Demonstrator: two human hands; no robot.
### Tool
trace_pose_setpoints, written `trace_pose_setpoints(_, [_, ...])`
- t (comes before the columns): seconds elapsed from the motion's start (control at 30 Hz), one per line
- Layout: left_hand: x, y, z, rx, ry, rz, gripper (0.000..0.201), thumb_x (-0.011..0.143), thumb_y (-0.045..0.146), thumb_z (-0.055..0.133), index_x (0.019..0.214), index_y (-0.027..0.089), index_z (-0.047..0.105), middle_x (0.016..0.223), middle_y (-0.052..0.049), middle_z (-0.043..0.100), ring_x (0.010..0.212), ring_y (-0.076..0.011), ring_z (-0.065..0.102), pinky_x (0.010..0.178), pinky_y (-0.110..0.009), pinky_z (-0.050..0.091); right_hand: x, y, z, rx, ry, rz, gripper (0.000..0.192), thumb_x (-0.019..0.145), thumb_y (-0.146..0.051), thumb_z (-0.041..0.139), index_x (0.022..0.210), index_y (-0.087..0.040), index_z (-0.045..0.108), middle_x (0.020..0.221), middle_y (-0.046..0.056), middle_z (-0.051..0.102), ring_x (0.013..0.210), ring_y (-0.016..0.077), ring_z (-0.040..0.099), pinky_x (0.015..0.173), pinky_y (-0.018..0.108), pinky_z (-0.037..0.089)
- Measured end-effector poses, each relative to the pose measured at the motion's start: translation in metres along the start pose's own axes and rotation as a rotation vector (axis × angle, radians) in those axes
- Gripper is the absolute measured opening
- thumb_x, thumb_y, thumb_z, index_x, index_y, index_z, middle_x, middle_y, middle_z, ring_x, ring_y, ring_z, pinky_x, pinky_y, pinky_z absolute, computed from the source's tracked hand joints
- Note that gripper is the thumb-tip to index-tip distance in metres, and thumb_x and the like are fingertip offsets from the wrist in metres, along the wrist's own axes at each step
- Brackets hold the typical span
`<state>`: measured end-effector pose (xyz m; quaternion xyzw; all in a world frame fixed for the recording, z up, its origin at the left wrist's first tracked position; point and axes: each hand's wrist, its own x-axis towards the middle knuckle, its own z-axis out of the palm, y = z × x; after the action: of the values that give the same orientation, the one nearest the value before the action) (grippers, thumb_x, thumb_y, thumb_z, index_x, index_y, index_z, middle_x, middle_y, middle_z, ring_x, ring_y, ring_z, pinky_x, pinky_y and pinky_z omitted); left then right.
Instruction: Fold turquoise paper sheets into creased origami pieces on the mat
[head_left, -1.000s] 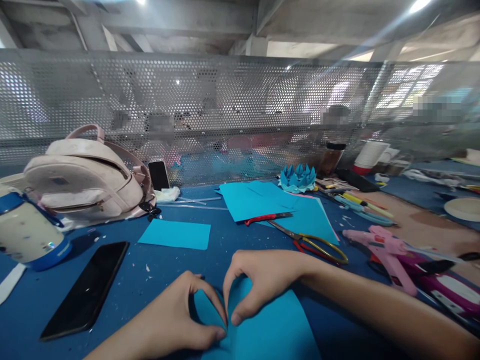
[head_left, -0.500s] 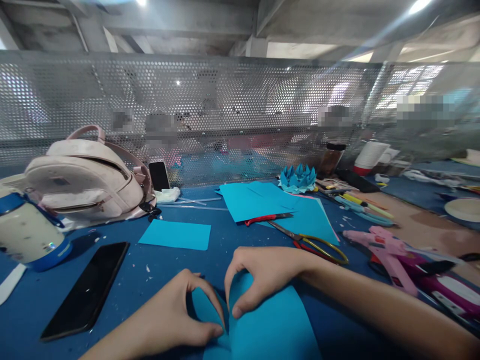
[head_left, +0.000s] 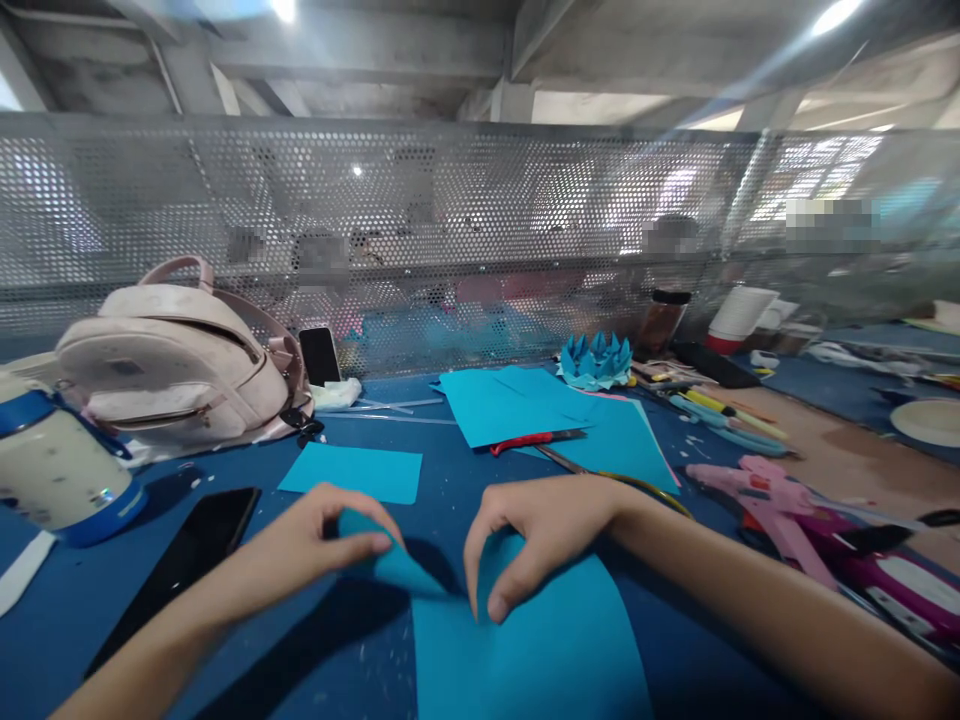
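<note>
A blue sheet of paper (head_left: 555, 650) lies at the front of the table, its lower part cut off by the frame. My left hand (head_left: 315, 535) pinches a raised, narrow part of it between thumb and fingers, up and left of the main sheet. This part seems to join the sheet near its upper left edge; whether it is torn or only folded I cannot tell. Fingers curled, my right hand (head_left: 532, 535) grips the sheet's upper edge, which bends up inside the grip. A smaller blue rectangle of paper (head_left: 356, 472) lies flat beyond my left hand.
Behind are stacked blue sheets (head_left: 510, 405), red-handled scissors (head_left: 521, 440) and a folded blue paper crown-like piece (head_left: 595, 362). Pink glue gun (head_left: 772, 500) lies right. On the left are a black phone (head_left: 180, 550), a bottle (head_left: 64, 460) and a backpack (head_left: 172, 360). A perforated metal screen (head_left: 465, 220) stands behind.
My left hand has moved left and up, drawing its part of the paper away from the right hand. My right hand has shifted slightly and keeps its hold.
</note>
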<state>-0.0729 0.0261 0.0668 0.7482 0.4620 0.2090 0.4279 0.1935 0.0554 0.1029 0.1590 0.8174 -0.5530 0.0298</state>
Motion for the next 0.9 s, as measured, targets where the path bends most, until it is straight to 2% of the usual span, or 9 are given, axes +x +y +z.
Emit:
trace_pose_setpoints(0.07, [0.007, -0.009, -0.019, -0.068, 0.125, -0.047, 0.034, 0.082, 0.051, 0.06, 0.092, 0.021, 0.074, 0.077, -0.001, 0.072, 0.072, -0.0193, 0.062, 0.065, -0.026, 0.046, -0.004, -0.001, -0.005, -0.005, -0.038, -0.001, 0.026, 0.082, -0.025, 0.069, 0.1, -0.007, 0.072, 0.096, 0.008, 0.072, 0.089, 0.0182, 0.067, 0.08, 0.021, 0.048])
trace_pose_setpoints(0.17, [0.015, -0.031, -0.039, -0.292, 0.368, -0.067, 0.048, 0.082, 0.052, 0.061, 0.118, 0.02, 0.063, 0.088, -0.003, 0.072, 0.071, -0.0191, 0.064, 0.064, -0.027, 0.049, -0.01, -0.001, -0.012, -0.027, -0.045, -0.012, 0.031, 0.085, -0.026, 0.065, 0.109, -0.007, 0.07, 0.106, 0.01, 0.071, 0.098, 0.0203, 0.066, 0.085, 0.023, 0.048])
trace_pose_setpoints(0.23, [0.02, -0.051, -0.047, -0.359, 0.409, -0.055, 0.058, 0.082, 0.05, 0.061, 0.128, 0.017, 0.054, 0.094, -0.007, 0.072, 0.076, -0.0229, 0.067, 0.067, -0.032, 0.052, -0.012, 0.0, -0.016, -0.056, -0.008, -0.027, 0.032, 0.087, -0.026, 0.063, 0.112, -0.007, 0.069, 0.109, 0.011, 0.07, 0.102, 0.0208, 0.065, 0.089, 0.024, 0.047])
trace_pose_setpoints(0.3, [0.024, -0.072, -0.052, -0.277, 0.435, 0.02, 0.056, 0.083, 0.05, 0.055, 0.127, 0.014, 0.053, 0.107, -0.013, 0.071, 0.093, -0.0285, 0.068, 0.078, -0.037, 0.053, -0.012, 0.005, -0.019, -0.117, 0.075, -0.017, 0.031, 0.088, -0.025, 0.061, 0.112, -0.008, 0.069, 0.11, 0.01, 0.07, 0.101, 0.0205, 0.064, 0.088, 0.025, 0.047])
trace_pose_setpoints(0.4, [0.026, -0.096, -0.053, 0.056, 0.501, 0.122, 0.052, 0.086, 0.045, 0.048, 0.126, 0.013, 0.054, 0.118, -0.017, 0.067, 0.114, -0.0338, 0.059, 0.098, -0.049, 0.043, -0.008, 0.016, -0.024, -0.259, 0.261, 0.041, 0.028, 0.088, -0.026, 0.06, 0.11, -0.012, 0.07, 0.11, 0.008, 0.069, 0.1, 0.0205, 0.063, 0.085, 0.026, 0.046])
trace_pose_setpoints(0.53, [0.023, -0.092, -0.034, 0.303, 0.6, 0.218, 0.044, 0.089, 0.037, 0.046, 0.129, 0.02, 0.053, 0.147, -0.011, 0.043, 0.138, -0.0318, 0.034, 0.113, -0.05, 0.023, 0.0, 0.037, -0.028, -0.311, 0.389, 0.084, 0.028, 0.086, -0.028, 0.061, 0.109, -0.015, 0.07, 0.11, 0.007, 0.069, 0.099, 0.021, 0.062, 0.084, 0.027, 0.044])
trace_pose_setpoints(0.6, [0.019, -0.077, -0.017, 0.432, 0.47, 0.277, 0.037, 0.093, 0.035, 0.042, 0.127, 0.024, 0.055, 0.141, -0.009, 0.052, 0.135, -0.0294, 0.039, 0.114, -0.05, 0.023, 0.005, 0.047, -0.028, -0.254, 0.415, 0.108, 0.028, 0.085, -0.03, 0.062, 0.108, -0.015, 0.07, 0.106, 0.007, 0.069, 0.095, 0.02, 0.062, 0.079, 0.025, 0.044])
trace_pose_setpoints(0.73, [0.012, -0.048, 0.015, 0.326, 0.164, 0.108, 0.04, 0.093, 0.044, 0.047, 0.131, 0.03, 0.051, 0.118, -0.005, 0.068, 0.111, -0.0265, 0.061, 0.098, -0.044, 0.045, 0.016, 0.06, -0.022, -0.059, 0.427, 0.156, 0.033, 0.083, -0.033, 0.064, 0.109, -0.013, 0.069, 0.095, 0.006, 0.068, 0.078, 0.0153, 0.059, 0.064, 0.022, 0.043])
trace_pose_setpoints(0.9, [0.011, -0.042, 0.025, 0.295, 0.084, 0.005, 0.033, 0.077, 0.041, 0.069, 0.104, 0.022, 0.069, 0.093, -0.006, 0.072, 0.088, -0.0245, 0.065, 0.078, -0.034, 0.05, 0.022, 0.067, -0.011, 0.008, 0.473, 0.192, 0.034, 0.081, -0.034, 0.067, 0.108, -0.013, 0.069, 0.078, 0.001, 0.059, 0.064, 0.0103, 0.048, 0.054, 0.02, 0.033])
